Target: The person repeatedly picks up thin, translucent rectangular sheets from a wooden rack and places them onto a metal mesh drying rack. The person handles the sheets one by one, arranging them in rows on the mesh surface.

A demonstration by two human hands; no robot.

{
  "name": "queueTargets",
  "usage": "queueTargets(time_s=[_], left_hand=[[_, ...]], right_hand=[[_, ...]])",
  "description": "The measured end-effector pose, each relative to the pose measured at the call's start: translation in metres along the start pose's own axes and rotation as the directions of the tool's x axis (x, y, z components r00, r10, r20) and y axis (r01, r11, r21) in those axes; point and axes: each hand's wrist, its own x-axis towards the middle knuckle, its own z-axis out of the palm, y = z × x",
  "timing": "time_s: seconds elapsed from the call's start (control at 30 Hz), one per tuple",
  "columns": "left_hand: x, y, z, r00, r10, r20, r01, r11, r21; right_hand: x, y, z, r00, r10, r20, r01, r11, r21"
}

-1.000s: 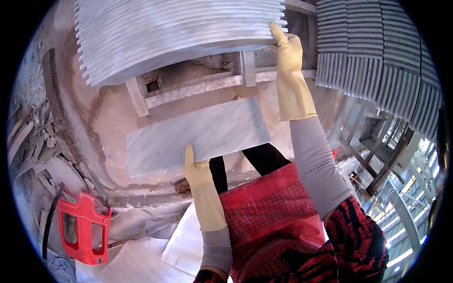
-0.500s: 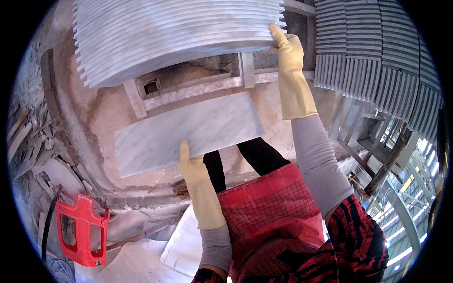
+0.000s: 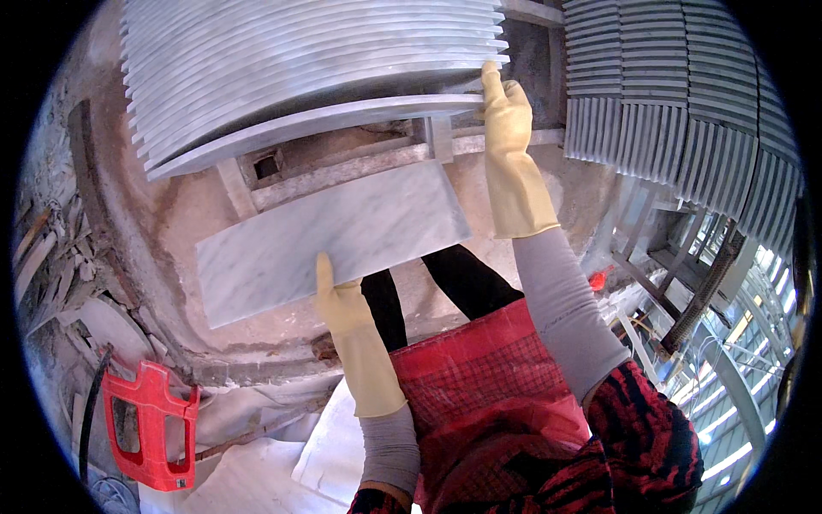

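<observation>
My left hand [image 3: 344, 310], in a pale yellow rubber glove, grips the near long edge of a grey-white marble slab [image 3: 334, 227], its thumb lying on the upper face. The slab is held tilted in front of my legs. Ahead, a row of similar slabs [image 3: 300, 51] stands on edge, tightly packed. My right hand [image 3: 507, 111], gloved the same way, is closed on the right end of the nearest slab [image 3: 317, 122] of that row. A dark gap separates this slab from the others along most of its length. My right fingers are partly hidden behind it.
A pale frame [image 3: 342, 171] supports the row. More stacked slabs [image 3: 659, 77] stand at the far right. Broken stone pieces [image 3: 56, 265] lie at the left, with a red plastic frame [image 3: 150, 424] at the lower left. Metal bars [image 3: 655, 274] stand at the right.
My right hand has drawn the nearest slab of the row toward me, opening a gap behind it. The slab in my left hand has shifted slightly left in the picture.
</observation>
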Motion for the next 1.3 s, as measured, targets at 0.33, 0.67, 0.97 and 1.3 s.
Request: queueTargets(time_s=[0.33, 0.67, 0.97, 1.3], left_hand=[[0.001, 0.012, -0.010, 0.997, 0.017, -0.079, -0.020, 0.999, -0.026], [0.007, 0.012, -0.025, 0.987, 0.131, -0.092, -0.134, 0.991, -0.025], [-0.040, 0.019, -0.051, 0.994, 0.078, -0.078, -0.087, 0.990, -0.113], [-0.203, 0.124, -0.072, 0.996, 0.050, -0.077, -0.040, 0.991, 0.131]], right_hand=[[0.003, -0.029, -0.034, 0.555, -0.540, 0.633, 0.768, 0.625, -0.140], [-0.049, -0.105, 0.052, 0.430, 0.023, 0.903, 0.897, 0.105, -0.429], [-0.080, -0.066, 0.064, 0.326, 0.036, 0.945, 0.945, 0.025, -0.327], [-0.152, 0.052, -0.193, 0.604, 0.367, 0.708, 0.644, 0.300, -0.704]])
